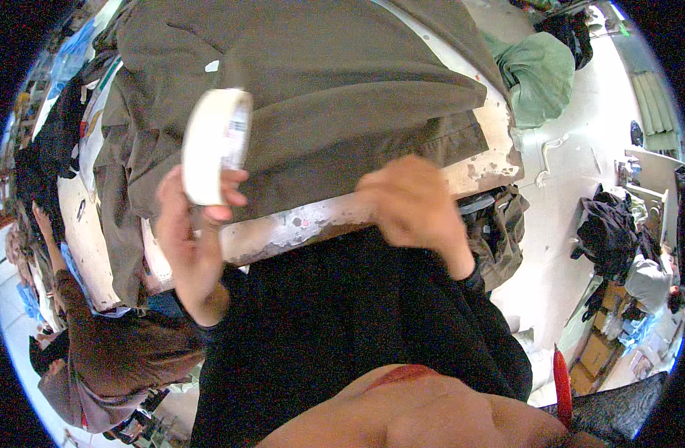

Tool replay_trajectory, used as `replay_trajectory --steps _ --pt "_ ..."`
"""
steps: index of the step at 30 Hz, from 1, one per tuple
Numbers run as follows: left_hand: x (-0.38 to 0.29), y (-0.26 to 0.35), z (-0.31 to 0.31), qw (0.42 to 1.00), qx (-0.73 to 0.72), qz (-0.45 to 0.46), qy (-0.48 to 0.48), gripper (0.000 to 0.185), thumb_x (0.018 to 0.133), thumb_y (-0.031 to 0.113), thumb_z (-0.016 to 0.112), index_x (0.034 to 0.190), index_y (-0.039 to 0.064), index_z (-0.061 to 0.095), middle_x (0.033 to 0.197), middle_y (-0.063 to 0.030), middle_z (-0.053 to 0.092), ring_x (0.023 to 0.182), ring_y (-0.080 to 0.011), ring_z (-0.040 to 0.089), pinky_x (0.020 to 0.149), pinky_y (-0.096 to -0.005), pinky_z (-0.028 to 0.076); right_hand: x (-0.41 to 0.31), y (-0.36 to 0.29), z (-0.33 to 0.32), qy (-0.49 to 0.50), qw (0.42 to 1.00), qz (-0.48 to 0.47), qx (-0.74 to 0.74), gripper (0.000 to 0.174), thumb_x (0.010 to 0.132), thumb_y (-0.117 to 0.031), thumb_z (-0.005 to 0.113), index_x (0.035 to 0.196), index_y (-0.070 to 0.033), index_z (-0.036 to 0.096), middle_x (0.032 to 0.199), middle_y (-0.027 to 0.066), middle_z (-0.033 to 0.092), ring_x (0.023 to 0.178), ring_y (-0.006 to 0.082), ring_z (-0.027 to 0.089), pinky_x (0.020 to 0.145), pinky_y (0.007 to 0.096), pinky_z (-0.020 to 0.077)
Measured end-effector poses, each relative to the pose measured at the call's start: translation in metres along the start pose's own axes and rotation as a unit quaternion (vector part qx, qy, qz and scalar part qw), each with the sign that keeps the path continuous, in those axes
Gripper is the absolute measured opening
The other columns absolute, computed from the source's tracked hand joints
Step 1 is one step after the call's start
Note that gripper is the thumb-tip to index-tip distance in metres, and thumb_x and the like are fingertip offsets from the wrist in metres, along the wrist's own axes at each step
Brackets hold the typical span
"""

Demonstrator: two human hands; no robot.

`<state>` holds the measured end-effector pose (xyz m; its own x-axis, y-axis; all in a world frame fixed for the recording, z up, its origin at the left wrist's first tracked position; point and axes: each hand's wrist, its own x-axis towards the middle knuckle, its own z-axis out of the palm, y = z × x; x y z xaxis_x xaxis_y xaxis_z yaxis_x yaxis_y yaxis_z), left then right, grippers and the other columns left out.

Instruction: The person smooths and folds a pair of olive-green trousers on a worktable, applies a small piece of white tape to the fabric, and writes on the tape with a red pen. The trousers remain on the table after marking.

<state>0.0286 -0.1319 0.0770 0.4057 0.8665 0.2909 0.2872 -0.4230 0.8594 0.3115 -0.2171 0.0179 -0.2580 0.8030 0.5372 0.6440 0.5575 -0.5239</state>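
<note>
A roll of cream-white tape [211, 145] stands on edge in my left hand [191, 246], pinched between thumb and fingers above the work table. My right hand [415, 204] is blurred, its fingers curled down over the front table edge. Whether anything sits inside those fingers is hidden. Beneath both hands a large dark olive-brown cloth garment [303, 101] lies spread in folds, with a band-like stitched part [454, 137] near its right end. The chipped, pale front edge of the table [298, 229] shows between my hands.
A co-worker in brown clothing [130, 358] is at the left, an arm reaching along the table. Brown cloth [502, 235] is bunched below the right corner. Beyond are a green sack [538, 78], dark garments [608, 235] and cardboard boxes [594, 355].
</note>
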Motion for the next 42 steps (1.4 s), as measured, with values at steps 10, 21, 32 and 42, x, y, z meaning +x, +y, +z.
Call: replay_trajectory --steps 10,21,32,42 --pt "-0.009 -0.005 0.02 0.99 -0.12 -0.004 0.068 0.051 0.097 0.047 0.057 0.109 -0.002 0.05 0.077 -0.0059 0.054 0.075 -0.0224 0.062 0.093 -0.045 0.043 0.004 -0.011 0.041 -0.106 0.988 -0.076 0.084 0.02 0.075 -0.02 0.066 0.094 -0.015 0.061 0.09 0.0028 0.061 0.088 0.0233 0.062 0.076 0.0379 0.0481" --pt "-0.025 -0.031 0.032 0.924 -0.379 -0.025 -0.033 0.037 0.091 0.04 0.055 0.1 0.004 0.053 0.07 -0.0057 0.053 0.077 -0.0258 0.059 0.099 -0.0465 0.038 0.031 -0.031 0.028 0.106 0.909 0.28 0.291 0.047 0.082 -0.006 0.074 0.127 -0.004 0.058 0.124 0.0091 0.062 0.079 0.0095 0.06 0.066 0.0227 0.0484" --pt "-0.036 -0.036 0.044 0.974 -0.213 -0.011 -0.08 0.056 0.089 0.051 0.062 0.106 -0.002 0.061 0.097 -0.0162 0.064 0.085 -0.0281 0.062 0.086 -0.0378 0.045 0.06 -0.04 0.029 0.127 0.951 0.191 0.207 0.031 0.083 -0.004 0.073 0.113 -0.007 0.07 0.113 0.0116 0.068 0.098 0.0237 0.066 0.084 0.0325 0.0532" --pt "-0.043 -0.007 0.024 0.968 0.211 0.13 0.024 0.023 0.076 0.015 0.069 0.094 0.002 0.062 0.083 -0.0154 0.063 0.077 -0.0359 0.062 0.078 -0.0457 0.047 0.064 -0.073 0.059 0.15 0.94 0.168 0.258 0.02 0.077 0.001 0.078 0.096 -0.004 0.072 0.104 0.0089 0.063 0.096 0.0182 0.063 0.082 0.0295 0.0519"
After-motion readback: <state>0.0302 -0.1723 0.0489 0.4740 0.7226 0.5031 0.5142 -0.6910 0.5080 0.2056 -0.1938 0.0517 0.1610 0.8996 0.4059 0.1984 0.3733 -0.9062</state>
